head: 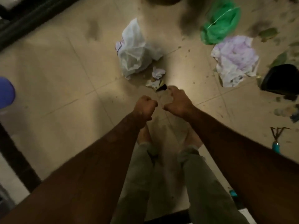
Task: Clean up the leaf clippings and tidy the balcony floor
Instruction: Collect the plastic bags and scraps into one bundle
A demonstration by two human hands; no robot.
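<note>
Both my arms reach down over the beige tiled floor. My left hand [146, 108] is curled into a fist with nothing visible in it. My right hand [177, 102] hovers with fingers bent like a claw, close to a small pile of crumpled paper scraps [156, 78] and a dark bit of litter. A white plastic bag [135, 50] lies just beyond the scraps. Loose green leaves [268, 33] and dirt specks are scattered at the far right. The picture is blurred.
A green plastic bag [221, 25] and a white-lilac bag [236, 60] lie at the upper right, next to a black pot [281, 80]. A teal-handled hand rake [276, 138] lies at the right. A blue round object [5, 92] is at the left edge. My bare feet stand below.
</note>
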